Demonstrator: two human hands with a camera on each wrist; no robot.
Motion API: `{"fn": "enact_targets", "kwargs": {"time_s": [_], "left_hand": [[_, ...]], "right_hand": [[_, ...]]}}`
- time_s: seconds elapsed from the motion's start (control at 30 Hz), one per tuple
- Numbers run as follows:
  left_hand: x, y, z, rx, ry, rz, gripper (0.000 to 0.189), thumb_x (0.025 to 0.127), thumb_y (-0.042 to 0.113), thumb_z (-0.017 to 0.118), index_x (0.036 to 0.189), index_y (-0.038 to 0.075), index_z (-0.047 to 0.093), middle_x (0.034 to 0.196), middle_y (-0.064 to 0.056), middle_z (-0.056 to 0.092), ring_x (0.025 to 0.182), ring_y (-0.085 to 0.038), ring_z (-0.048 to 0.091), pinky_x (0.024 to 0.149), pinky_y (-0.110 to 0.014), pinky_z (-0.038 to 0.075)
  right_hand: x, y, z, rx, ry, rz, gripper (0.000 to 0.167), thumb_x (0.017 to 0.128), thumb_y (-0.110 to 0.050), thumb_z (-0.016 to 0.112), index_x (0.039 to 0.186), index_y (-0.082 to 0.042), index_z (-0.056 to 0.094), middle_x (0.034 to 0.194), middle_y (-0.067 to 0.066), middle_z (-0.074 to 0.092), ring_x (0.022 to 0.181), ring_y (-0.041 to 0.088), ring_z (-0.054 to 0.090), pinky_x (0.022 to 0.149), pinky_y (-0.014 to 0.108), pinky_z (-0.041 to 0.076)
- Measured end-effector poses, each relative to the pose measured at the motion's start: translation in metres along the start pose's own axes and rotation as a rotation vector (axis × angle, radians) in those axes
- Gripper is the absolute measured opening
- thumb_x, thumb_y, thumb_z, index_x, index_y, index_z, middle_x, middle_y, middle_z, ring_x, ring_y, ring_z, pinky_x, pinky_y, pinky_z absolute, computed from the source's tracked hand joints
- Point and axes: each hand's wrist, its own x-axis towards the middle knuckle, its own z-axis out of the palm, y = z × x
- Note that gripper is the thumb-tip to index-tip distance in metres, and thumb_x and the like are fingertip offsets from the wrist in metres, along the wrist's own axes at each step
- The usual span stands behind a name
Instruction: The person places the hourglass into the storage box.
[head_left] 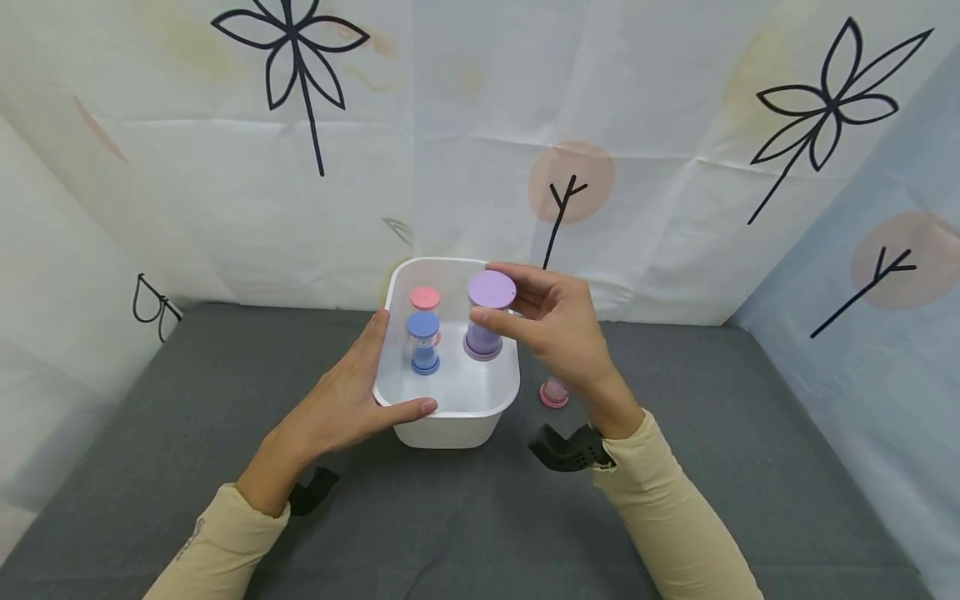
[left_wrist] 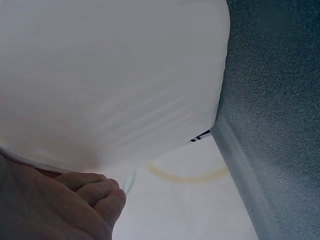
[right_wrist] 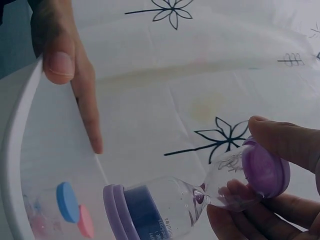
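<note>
A white plastic bin [head_left: 457,429] stands on the dark cloth, and my left hand [head_left: 348,400] holds its near left corner. That thumb lies over the front rim, with the fingers along the left side. My right hand [head_left: 551,321] pinches a purple-capped sand timer [head_left: 491,289] near its top, thumb against fingers, above the bin's right side. In the right wrist view the timer [right_wrist: 182,200] shows clear glass and a printed label. Inside the bin on the left are a blue sand timer [head_left: 423,325] and, partly hidden behind it, a pink sand timer [head_left: 425,297].
Another pink sand timer [head_left: 554,393] stands on the grey cloth [head_left: 465,525] right of the bin, mostly hidden by my right hand and wrist. A white patterned fabric backdrop [head_left: 472,167] rises close behind the bin.
</note>
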Motion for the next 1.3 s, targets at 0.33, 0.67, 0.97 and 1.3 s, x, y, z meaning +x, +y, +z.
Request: {"fn": "enact_targets", "kwargs": {"time_s": [0.33, 0.67, 0.97, 1.3], "left_hand": [[-0.001, -0.001, -0.001, 0.030, -0.026, -0.023, 0.125, 0.080, 0.069, 0.074, 0.164, 0.021, -0.006, 0.169, -0.002, 0.005, 0.147, -0.031, 0.030, 0.107, -0.058, 0.039], [-0.002, 0.001, -0.001, 0.035, -0.035, -0.032, 0.125, 0.080, 0.070, 0.073, 0.164, 0.019, -0.006, 0.169, 0.000, 0.001, 0.149, -0.029, 0.025, 0.110, -0.058, 0.035], [-0.003, 0.001, -0.001, 0.057, -0.050, -0.046, 0.124, 0.082, 0.071, 0.070, 0.163, 0.018, -0.006, 0.169, -0.002, -0.001, 0.153, -0.029, 0.016, 0.113, -0.059, 0.029], [-0.002, 0.001, -0.001, 0.050, -0.033, -0.043, 0.125, 0.081, 0.071, 0.071, 0.164, 0.019, -0.006, 0.169, 0.000, 0.001, 0.152, -0.027, 0.019, 0.113, -0.057, 0.031]], "right_hand": [[0.023, 0.041, 0.028, -0.003, -0.142, 0.144, 0.044, 0.083, 0.001, 0.081, 0.125, 0.004, 0.069, 0.107, 0.013, 0.074, 0.097, 0.024, 0.073, 0.089, 0.035, 0.055], [0.032, 0.064, 0.044, -0.100, -0.243, 0.232, 0.044, 0.081, -0.002, 0.084, 0.122, 0.004, 0.071, 0.105, 0.011, 0.075, 0.093, 0.019, 0.073, 0.086, 0.032, 0.056], [0.038, 0.069, 0.053, -0.304, -0.292, 0.312, 0.039, 0.077, -0.008, 0.088, 0.113, -0.001, 0.075, 0.097, 0.005, 0.075, 0.091, 0.014, 0.071, 0.081, 0.027, 0.054], [0.041, 0.069, 0.054, -0.467, -0.350, 0.400, 0.048, 0.077, -0.015, 0.091, 0.118, 0.000, 0.074, 0.104, 0.005, 0.076, 0.097, 0.014, 0.070, 0.083, 0.029, 0.053]]}}
